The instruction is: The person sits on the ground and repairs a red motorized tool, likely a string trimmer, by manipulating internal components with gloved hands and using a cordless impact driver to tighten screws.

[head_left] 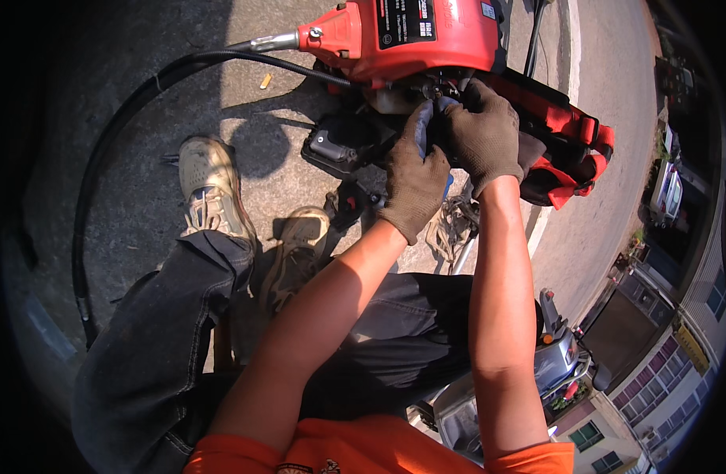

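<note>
A red engine unit (426, 43) with a metal shaft fitting (274, 42) and black cable (181, 69) lies at the top. My left hand (412, 180) and my right hand (485, 138), in brown-grey work gloves, meet at the dark fittings on its underside. Their fingers are curled in close together, and what they grip is hidden. Something blue (449, 186) shows beside my left palm. A detached black plastic cover (331, 142) lies left of my hands, and red-and-black harness straps (576, 126) are right of them.
My shoes (205, 170) stand on sunlit concrete (126, 182). Below my hands lie a black-red part (347, 205) and tangled cord (446, 229). A parked scooter (564, 355) is at lower right. A road (600, 71), parked car (667, 189) and buildings (655, 379) lie along the right.
</note>
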A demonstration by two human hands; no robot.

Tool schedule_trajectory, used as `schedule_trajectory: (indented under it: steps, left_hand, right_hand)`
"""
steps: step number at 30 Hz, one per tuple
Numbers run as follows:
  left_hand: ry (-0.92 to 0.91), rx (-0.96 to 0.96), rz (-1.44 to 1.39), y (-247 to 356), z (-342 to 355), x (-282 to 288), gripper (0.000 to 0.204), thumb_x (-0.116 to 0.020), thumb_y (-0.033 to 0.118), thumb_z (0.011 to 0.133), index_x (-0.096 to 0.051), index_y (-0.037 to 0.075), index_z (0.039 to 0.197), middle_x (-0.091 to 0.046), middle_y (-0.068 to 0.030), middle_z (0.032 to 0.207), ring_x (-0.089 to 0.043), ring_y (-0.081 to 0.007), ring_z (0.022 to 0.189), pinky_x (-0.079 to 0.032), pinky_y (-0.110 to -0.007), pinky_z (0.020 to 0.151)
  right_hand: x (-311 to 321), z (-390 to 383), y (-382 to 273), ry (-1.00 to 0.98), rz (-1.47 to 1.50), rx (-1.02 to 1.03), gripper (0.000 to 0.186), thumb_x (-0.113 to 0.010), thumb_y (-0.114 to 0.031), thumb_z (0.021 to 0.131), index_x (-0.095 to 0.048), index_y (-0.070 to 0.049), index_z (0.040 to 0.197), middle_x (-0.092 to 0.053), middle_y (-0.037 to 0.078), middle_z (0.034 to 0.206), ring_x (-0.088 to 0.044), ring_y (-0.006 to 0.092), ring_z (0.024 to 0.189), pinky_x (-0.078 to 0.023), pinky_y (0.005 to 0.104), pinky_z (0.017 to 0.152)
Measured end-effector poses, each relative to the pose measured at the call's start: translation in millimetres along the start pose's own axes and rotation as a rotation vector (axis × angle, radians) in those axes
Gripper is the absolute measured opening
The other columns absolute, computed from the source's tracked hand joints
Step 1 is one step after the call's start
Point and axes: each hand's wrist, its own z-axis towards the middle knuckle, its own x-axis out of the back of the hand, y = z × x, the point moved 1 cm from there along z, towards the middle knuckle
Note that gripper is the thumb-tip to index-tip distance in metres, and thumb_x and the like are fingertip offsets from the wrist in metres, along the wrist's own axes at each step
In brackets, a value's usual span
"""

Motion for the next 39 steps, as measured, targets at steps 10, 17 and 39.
schedule_trajectory:
  steps: [10,17,39]
  left_hand:
    - [0.022,0.039,-0.117,6.0,5.4,1.2,0.048,-0.049,-0.007,0.080,-0.053,-0.006,0.128,-0.064,-0.0221,0.118,-0.063,-0.0268,0.110,-0.046,-0.035,0.099]
    - [0.042,0.196,0.023,22.6,21.6,3.9,0.025,-0.055,-0.004,0.091,-0.061,-0.006,0.115,-0.068,-0.0080,0.106,-0.061,-0.0118,0.095,-0.050,-0.027,0.087]
    - [0.016,0.020,0.232,6.6,38.0,36.4,0.020,-0.066,0.013,0.091,-0.066,0.002,0.108,-0.067,-0.0013,0.085,-0.058,-0.0056,0.071,-0.050,-0.024,0.059]
  right_hand:
    - [5.7,1.2,-4.9,-0.109,0.012,-0.024,0.033,-0.059,-0.024,0.081,-0.065,-0.004,0.107,-0.064,0.022,0.111,-0.060,0.0422,0.104,-0.047,0.0466,0.092]
    - [5.9,2.6,-4.7,-0.075,-0.004,-0.037,0.030,-0.062,-0.022,0.079,-0.068,-0.004,0.102,-0.067,0.021,0.102,-0.063,0.0398,0.096,-0.049,0.0450,0.087]
    - [3.7,2.9,0.5,-0.098,0.063,-0.001,0.036,-0.071,-0.027,0.078,-0.066,-0.002,0.103,-0.066,0.019,0.103,-0.063,0.0400,0.096,-0.050,0.0460,0.084]
